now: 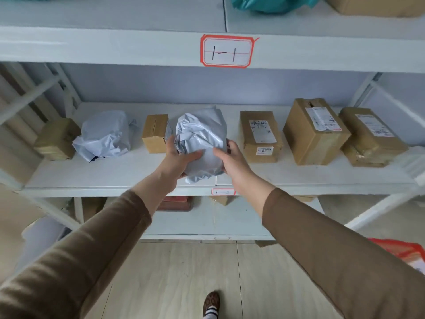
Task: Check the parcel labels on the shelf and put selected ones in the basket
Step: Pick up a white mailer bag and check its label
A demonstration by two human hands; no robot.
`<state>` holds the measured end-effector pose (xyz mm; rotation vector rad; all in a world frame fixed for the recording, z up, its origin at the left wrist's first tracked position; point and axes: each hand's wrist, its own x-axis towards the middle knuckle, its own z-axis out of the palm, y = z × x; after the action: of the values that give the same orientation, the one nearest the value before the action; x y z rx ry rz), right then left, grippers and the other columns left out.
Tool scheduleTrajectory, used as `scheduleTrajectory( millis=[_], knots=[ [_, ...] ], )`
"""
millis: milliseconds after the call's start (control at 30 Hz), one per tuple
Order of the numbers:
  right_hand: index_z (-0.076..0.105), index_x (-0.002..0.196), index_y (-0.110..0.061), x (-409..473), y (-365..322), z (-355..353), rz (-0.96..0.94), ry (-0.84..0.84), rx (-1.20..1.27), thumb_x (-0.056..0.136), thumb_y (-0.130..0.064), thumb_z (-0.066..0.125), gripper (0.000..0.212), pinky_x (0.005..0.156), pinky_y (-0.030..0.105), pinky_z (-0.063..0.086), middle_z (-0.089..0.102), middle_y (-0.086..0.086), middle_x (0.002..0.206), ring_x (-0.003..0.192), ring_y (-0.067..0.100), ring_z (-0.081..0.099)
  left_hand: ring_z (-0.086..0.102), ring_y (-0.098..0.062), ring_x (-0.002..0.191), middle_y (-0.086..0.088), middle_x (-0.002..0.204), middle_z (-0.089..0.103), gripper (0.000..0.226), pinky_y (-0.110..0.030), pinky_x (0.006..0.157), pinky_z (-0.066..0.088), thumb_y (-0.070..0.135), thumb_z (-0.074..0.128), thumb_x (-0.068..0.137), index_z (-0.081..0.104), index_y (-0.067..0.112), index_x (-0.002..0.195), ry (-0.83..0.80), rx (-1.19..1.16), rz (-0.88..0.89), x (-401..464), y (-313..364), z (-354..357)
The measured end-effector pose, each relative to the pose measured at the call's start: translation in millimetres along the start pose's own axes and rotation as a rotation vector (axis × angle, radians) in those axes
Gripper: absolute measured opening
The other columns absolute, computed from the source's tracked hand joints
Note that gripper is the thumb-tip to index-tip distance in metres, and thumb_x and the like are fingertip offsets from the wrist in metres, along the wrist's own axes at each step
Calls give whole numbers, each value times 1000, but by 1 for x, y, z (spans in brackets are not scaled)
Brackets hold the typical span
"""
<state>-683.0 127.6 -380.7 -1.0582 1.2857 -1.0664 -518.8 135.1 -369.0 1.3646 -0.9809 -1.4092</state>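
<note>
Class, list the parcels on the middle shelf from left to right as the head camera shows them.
Taped brown parcel → crumpled white bag → small cardboard box → grey bag held in both hands → labelled flat box → tall cardboard box → taped box at far right.

Long brown sleeves [92,245] — a patterned brown shoe [211,301], striped sock [210,313].

**Colours and patterns on view**

Shelf [115,180]: white, pale grey-blue back panel. Shelf tag [227,51]: white with orange-red border, black handwritten strokes. Held parcel [202,139]: pale grey-white crinkled plastic. Second plastic parcel [104,135]: the same pale grey-white. Cardboard boxes [315,132]: tan brown, white labels with black print. Upper-shelf bag [271,4]: teal. Sleeves [333,245]: olive brown. Floor [184,272]: light beige wood grain. Shoe [212,301]: brown spotted pattern; sock striped white and dark. Bag at right edge [404,252]: orange-red.
</note>
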Motion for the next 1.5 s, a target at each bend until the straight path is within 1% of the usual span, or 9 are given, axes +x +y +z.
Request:
scheduleTrajectory(
  millis=[233, 400, 533, 733, 900, 1133, 1200, 1300, 1500],
  knots=[
    [55, 138, -22, -191, 2, -41, -131, -8, 89, 98, -13, 66, 42, 72, 16, 55, 71, -2, 122, 96, 0, 72, 71, -22, 115, 0, 144, 57, 103, -50, 96, 59, 43, 84, 81, 14, 49, 156, -193, -26, 82, -183, -17, 5],
    [55, 136, -32, -273, 21, -65, -245, 4, 22, 95, -22, 68, 44, 104, 34, 50, 68, -12, 127, 121, 10, 64, 68, -23, 109, -5, 140, 63, 99, -50, 106, 51, 53, 75, 85, 12, 42, 161, -318, -95, 34, -244, -36, -1],
    [47, 141, -37, -299, 27, -76, -331, 12, -15, 96, -17, 65, 52, 98, 23, 49, 65, -22, 127, 122, 3, 61, 66, -25, 116, -4, 137, 65, 77, -46, 105, 53, 61, 72, 83, 47, 31, 150, -467, -50, -13, -257, -44, 3],
    [39, 148, -35, -303, 24, -84, -459, -17, -200, 102, -4, 59, 59, 102, 18, 48, 50, -12, 149, 134, -1, 51, 66, -26, 120, -3, 135, 68, 97, -41, 96, 58, 56, 87, 69, 40, 32, 150, -461, -41, -29, -258, -49, 11],
    [58, 138, -29, -299, 24, -74, -255, -7, 4, 107, -32, 51, 33, 113, 39, 43, 63, -14, 139, 133, 4, 55, 56, -14, 135, 8, 151, 49, 121, -38, 104, 53, 27, 94, 72, 9, 47, 155, -243, 177, 416, -249, -53, 8],
    [50, 151, -27, -283, 30, -99, 168, -273, 512, 81, -84, 52, 90, 111, 65, 41, 55, 16, 151, 133, 42, 56, 54, -47, 123, -23, 153, 38, 94, -50, 101, 46, 39, 82, 85, 19, 21, 153, 141, 1147, 1492, -218, -62, -15],
    [50, 152, -22, -280, 31, -107, 251, -342, 522, 84, -88, 37, 95, 116, 61, 36, 52, 18, 154, 139, 42, 51, 51, -41, 120, -18, 154, 34, 94, -49, 99, 46, 29, 85, 83, 21, 25, 152, 126, 1162, 1610, -211, -64, -19],
    [63, 140, -15, -278, 23, -113, 288, -415, 415, 61, -88, 69, 108, 119, 54, 37, 60, 19, 145, 134, 39, 57, 49, -37, 122, -17, 154, 34, 97, -52, 105, 44, 16, 87, 79, 24, 28, 151, 110, 1200, 1690, -208, -70, -21],
    [78, 115, -9, -266, 31, -112, 384, -514, 451, 56, -54, 93, 76, 69, 29, 58, 73, 18, 120, 90, 29, 69, 39, -42, 140, -15, 166, 14, 118, -53, 108, 45, 2, 84, 78, 6, 29, 162, -20, 1153, 1550, -204, -80, -12]
  ],
)
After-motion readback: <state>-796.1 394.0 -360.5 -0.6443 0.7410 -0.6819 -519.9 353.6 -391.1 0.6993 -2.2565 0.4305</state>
